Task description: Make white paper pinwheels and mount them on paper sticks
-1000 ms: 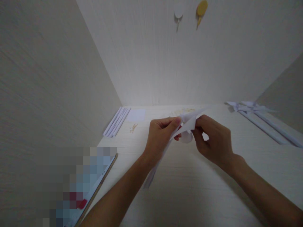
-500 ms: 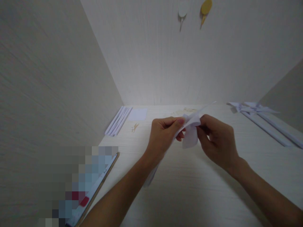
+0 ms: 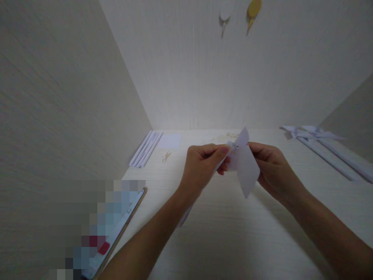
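Observation:
A white paper pinwheel [image 3: 247, 169] is held up over the table, its blades opened out and a small dark dot at its centre. My left hand [image 3: 205, 161] is closed around the top of its rolled paper stick [image 3: 185, 216], with the thumb just beside the centre. The lower end of that stick slants down behind my left forearm. At the right edge of the blades is my right hand [image 3: 271, 163], gripping the paper; its fingertips are partly hidden behind it.
Rolled paper sticks [image 3: 145, 149], a white paper square [image 3: 170, 140] and small wooden pieces [image 3: 166, 156] lie at the back left. Finished-looking pinwheels [image 3: 314, 134] rest at the back right. A phone-like device [image 3: 116, 229], partly pixelated, stands at the left. Hooks [image 3: 254, 9] hang on the wall.
My right hand has shifted slightly right and turned the paper. The blades, seen edge-on and folded before, now face me more broadly. My left hand keeps its grip in place.

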The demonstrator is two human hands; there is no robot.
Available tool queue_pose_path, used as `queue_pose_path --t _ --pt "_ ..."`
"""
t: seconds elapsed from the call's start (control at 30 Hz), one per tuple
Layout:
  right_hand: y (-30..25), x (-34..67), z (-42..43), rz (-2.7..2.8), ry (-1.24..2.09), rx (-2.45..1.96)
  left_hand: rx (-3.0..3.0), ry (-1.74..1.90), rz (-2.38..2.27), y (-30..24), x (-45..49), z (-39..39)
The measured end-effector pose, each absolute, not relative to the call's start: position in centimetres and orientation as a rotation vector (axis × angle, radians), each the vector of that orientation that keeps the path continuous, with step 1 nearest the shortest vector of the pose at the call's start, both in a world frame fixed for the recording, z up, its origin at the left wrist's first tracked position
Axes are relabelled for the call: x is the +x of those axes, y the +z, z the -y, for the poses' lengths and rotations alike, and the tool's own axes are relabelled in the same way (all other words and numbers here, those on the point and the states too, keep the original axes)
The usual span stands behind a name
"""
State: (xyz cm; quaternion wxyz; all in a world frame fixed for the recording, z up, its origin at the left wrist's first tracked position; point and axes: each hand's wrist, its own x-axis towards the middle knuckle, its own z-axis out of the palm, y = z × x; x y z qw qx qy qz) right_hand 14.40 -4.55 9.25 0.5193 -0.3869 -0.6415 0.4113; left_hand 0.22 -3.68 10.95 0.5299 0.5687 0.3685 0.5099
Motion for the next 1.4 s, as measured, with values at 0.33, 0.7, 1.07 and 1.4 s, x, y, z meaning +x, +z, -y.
queue_pose_path --t 0.33,0.7,1.07,1.4 --pt "9.4 14.1 5.6 1.928 -0.178 -1.013 1.317 1.194 -0.847 10.8 0.2 3.6" --pt "9.6 14.8 4.6 1.686 0.939 -0.908 1.384 1.181 -0.877 11.0 0.1 3.7" --pt "9.2 14.1 5.3 1.956 -0.201 -0.976 1.332 1.159 -0.831 10.6 0.1 3.3" --pt "9.9 14.3 4.9 1.744 0.716 -1.039 1.361 1.166 -0.872 10.6 0.0 3.4"
